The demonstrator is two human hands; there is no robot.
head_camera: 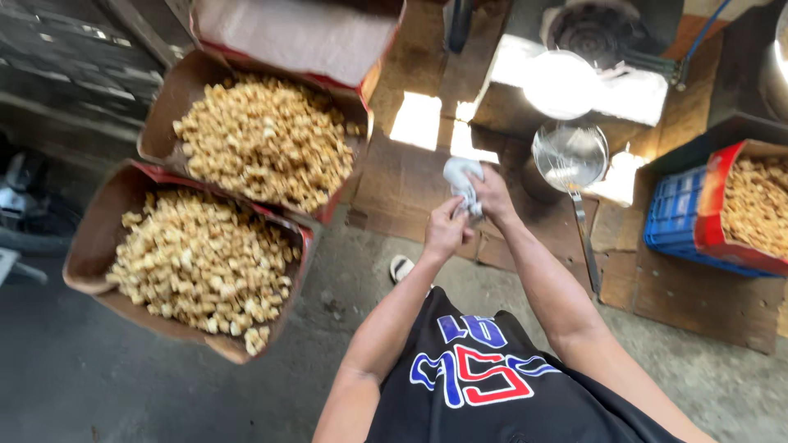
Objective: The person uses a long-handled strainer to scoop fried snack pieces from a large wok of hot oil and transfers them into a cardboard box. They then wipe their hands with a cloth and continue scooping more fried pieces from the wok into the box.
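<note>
Concrete floor [123,369] carries two cardboard boxes of fried pieces [205,258] at left. Both hands, left hand [446,232] and right hand [495,195], are closed around a white cloth [461,182].

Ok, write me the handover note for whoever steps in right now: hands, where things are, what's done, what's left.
Left hand: closed on the lower end of the white cloth.
Right hand: closed on the same cloth, higher up; both hands meet in front of the body.
Around: two open cardboard boxes full of pale fried pieces sit to the left. A wire skimmer lies ahead on the right. A third box rests on a blue crate at far right.
Done: boxes are filled.
Left: cloth not yet put down; skimmer untouched.
</note>
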